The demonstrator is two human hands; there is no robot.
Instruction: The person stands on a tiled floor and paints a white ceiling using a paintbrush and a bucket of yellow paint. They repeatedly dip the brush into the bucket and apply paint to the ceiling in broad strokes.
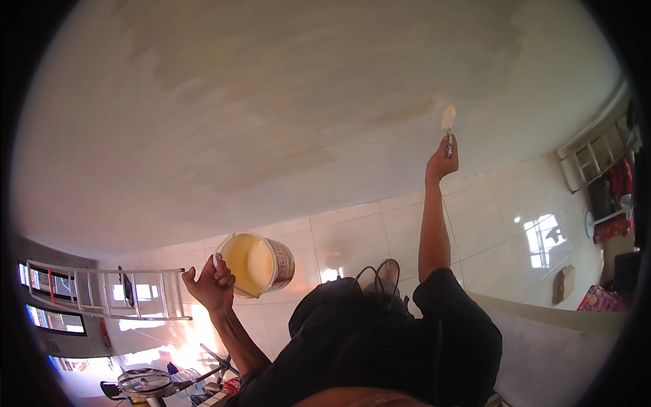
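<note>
In my right hand point(443, 163) is a paintbrush point(448, 118), gripped by its handle. Its pale, paint-loaded bristles are at the wall point(366, 41), though I cannot tell if they touch. Darker, streaky paint patches point(264, 159) spread over the wall left of the brush. My left hand point(211, 282) has its fingers curled at the handle and rim of a white bucket point(283, 264). The bucket is tilted toward me and shows yellowish paint point(249, 264) inside.
A metal ladder point(108, 293) is at the left, above a fan point(146, 382). Glossy tiles point(346, 234) cover the floor along the wall. At the right are a pale rack-like frame point(597, 161), red items point(620, 176), a brown cardboard piece point(563, 285) and a low ledge point(542, 319).
</note>
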